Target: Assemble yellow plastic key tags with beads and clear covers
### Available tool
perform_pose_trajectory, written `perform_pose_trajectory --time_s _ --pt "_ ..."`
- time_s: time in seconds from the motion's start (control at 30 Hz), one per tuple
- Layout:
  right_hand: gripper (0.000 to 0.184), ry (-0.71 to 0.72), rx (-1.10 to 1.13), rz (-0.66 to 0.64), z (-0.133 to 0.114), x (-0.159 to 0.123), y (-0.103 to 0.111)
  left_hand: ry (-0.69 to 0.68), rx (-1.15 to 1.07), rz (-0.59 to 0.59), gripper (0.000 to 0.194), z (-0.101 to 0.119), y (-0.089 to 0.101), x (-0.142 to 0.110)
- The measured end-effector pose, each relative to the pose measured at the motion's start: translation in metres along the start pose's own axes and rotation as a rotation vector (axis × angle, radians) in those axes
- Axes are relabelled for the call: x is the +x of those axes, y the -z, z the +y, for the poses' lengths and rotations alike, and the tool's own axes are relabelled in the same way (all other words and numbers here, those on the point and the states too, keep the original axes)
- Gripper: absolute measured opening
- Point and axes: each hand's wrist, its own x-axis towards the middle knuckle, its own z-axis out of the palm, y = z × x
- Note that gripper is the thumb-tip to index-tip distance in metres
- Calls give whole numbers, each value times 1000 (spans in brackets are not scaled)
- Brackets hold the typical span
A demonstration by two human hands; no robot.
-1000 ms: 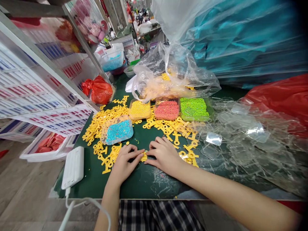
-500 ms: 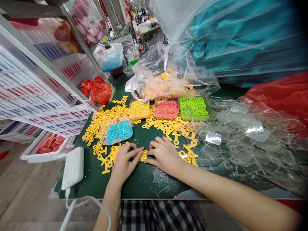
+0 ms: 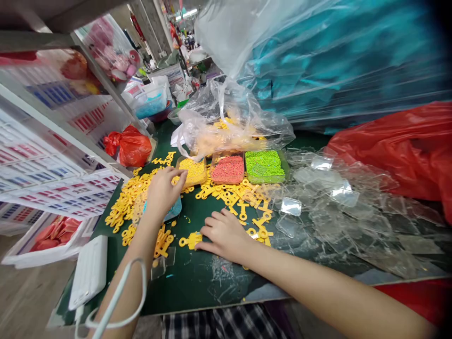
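Observation:
My right hand (image 3: pixel 226 235) rests on the tabletop, thumb and fingers closed on the right end of a yellow plastic piece (image 3: pixel 192 241). This piece lies flat, with a ring at its left end and a wider body. My left hand (image 3: pixel 164 190) is raised over the blue bead tray (image 3: pixel 173 210), beside the yellow bead tray (image 3: pixel 192 172). Its thumb and fingertips come together in a pinch; whatever is between them is hidden. Loose yellow pieces with rings (image 3: pixel 122 202) surround the trays. Pink beads (image 3: pixel 229 169) and green beads (image 3: pixel 264 165) fill two more trays.
Clear plastic cases (image 3: pixel 335 207) are heaped at the right, with a red bag (image 3: pixel 395 146) behind. A clear bag of yellow pieces (image 3: pixel 229 136) stands beyond the trays. A white power bank (image 3: pixel 88 270) with its cable lies at the left edge, near white crates (image 3: pixel 52 155).
My left hand has left the yellow piece and moved up and left over the blue tray. My right hand stays at the piece, now more exposed. The view has shifted.

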Motion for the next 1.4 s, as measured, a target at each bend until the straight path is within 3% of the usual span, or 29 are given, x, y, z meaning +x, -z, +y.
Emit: perform_pose_trajectory --time_s 0.07,0.13,0.23,0.33,0.53,0.67,1.03,1.27,1.4 --pt "38 59 -19 32 0 1 2 -33 66 -134 35 -2 -5 32" --pt "39 100 -32 72 -2 1 1 -122 -13 -235 37 5 -10 55" --pt "39 131 -42 107 -4 2 -3 -274 -179 -368 36 28 -19 79" --pt "37 140 -47 115 -4 3 -7 -387 -185 -498 32 55 -34 100" --pt "30 119 -64 98 5 6 -5 -461 -81 -586 26 81 -74 130" --pt "34 113 -66 122 6 6 -3 -481 -57 -623 24 84 -86 132" --pt "34 119 -85 132 2 6 -2 -480 -77 -741 21 79 -91 128" --pt "34 118 -76 120 3 4 0 -460 -89 -685 17 83 -92 118" --pt "31 101 -61 46 4 2 5 -397 -91 -550 17 86 -82 111"
